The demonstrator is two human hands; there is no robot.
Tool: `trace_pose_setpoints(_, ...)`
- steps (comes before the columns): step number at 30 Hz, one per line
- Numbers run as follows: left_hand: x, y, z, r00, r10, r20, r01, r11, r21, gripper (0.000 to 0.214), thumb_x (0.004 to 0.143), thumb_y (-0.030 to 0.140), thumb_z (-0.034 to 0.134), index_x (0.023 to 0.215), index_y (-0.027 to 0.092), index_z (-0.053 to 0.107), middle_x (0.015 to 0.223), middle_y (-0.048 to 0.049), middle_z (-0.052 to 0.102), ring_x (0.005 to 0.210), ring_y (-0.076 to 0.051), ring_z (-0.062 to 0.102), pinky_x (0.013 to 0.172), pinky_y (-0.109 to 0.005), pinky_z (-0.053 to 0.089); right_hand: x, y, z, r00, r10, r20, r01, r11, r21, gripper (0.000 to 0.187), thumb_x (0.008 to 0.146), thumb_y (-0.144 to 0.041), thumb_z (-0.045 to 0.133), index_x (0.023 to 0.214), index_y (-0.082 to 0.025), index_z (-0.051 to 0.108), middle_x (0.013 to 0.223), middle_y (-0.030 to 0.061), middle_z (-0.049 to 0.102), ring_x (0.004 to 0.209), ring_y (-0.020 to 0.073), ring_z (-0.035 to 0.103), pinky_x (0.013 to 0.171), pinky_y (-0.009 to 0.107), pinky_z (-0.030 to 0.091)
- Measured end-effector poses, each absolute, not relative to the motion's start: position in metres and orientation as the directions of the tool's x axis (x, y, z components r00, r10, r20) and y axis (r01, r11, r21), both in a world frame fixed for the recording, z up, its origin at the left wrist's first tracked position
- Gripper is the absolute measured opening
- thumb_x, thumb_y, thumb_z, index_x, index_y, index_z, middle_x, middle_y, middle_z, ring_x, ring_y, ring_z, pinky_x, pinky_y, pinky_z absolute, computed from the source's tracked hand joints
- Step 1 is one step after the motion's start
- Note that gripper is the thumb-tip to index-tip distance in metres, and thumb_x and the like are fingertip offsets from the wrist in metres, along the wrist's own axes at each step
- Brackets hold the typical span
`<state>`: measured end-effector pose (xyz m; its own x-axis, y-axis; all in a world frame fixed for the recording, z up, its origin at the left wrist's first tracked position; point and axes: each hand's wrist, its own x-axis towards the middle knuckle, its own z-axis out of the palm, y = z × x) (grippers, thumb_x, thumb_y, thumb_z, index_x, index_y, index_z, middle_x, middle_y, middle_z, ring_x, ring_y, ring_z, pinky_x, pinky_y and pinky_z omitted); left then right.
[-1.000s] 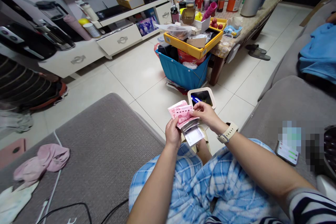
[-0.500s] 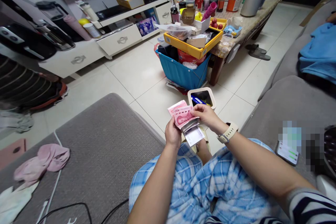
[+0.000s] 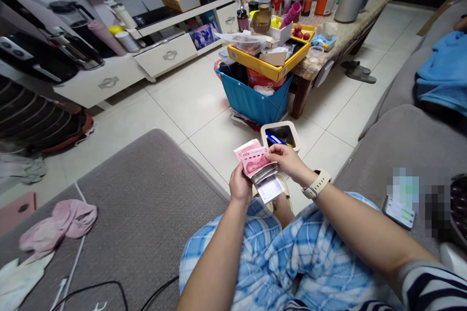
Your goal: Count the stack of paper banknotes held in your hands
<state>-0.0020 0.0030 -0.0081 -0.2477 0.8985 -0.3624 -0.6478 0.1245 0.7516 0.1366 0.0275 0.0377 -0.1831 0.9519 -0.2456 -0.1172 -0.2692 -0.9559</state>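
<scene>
A folded stack of pink banknotes point(image 3: 254, 159), the top one marked 100, is held above my knees. My left hand point(image 3: 241, 184) is closed around its left side, with the thumb on the front. At the upper right corner of the top note, my right hand point(image 3: 288, 159) pinches the paper between thumb and fingers. Bent note edges fan out below the portrait, and a paler end point(image 3: 270, 188) hangs beneath them. Just beyond my right hand stands a cream-rimmed bin point(image 3: 296, 142) with a blue item point(image 3: 275, 139) inside.
A blue basket point(image 3: 251, 102) topped by a yellow box lid point(image 3: 255, 64) stands beside the cluttered table point(image 3: 314, 65). Grey sofa seats point(image 3: 146, 204) lie on both sides. A phone point(image 3: 399, 212) rests at right, a pink cloth point(image 3: 69, 221) at left.
Almost nothing differs. Both hands keep their hold on the banknotes, and the stack has shifted only very slightly.
</scene>
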Motion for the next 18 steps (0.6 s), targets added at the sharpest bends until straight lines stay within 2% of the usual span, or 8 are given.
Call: trace_pose_setpoints(18,-0.0031,0.0024,-0.009,-0.239,0.899,-0.367,-0.642,0.137,0.754,0.02,0.067,0.03,0.063,0.075,0.013,0.068,0.073,-0.0038,0.068,0.071,-0.016,0.062,0.07,-0.028,0.047,0.1366,0.0283,0.0362,-0.185,0.956,-0.229,-0.129,-0.254,-0.959,0.023,0.065,-0.034,0.069,0.065,-0.018,0.053,0.064,-0.002,0.056,0.059,0.011,0.049,0.058,0.026,0.037)
